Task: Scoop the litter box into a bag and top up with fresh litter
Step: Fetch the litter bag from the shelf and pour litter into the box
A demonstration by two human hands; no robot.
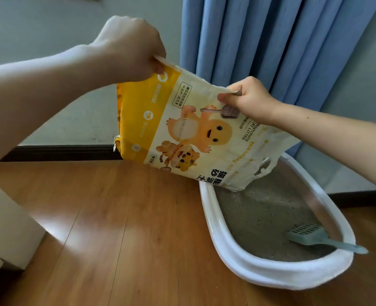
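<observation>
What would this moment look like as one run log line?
step: topping up | left hand: grips litter bag bottom | right hand: grips bag edge | bag mouth over litter box | scoop in box

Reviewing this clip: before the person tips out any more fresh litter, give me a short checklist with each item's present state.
1. Left hand grips the upturned bottom edge of the litter bag: ok.
2. Right hand pinches the same upper edge further along: ok.
3. Bag's open lower end hangs over the litter box, inside its rim: ok.
4. Litter actually flowing out: cannot tell.
5. Scoop out of the pour path: ok, it lies at the near end, handle across the rim.
6. Wood floor free of spill: not ok, a few specks lie beside the box.
</observation>
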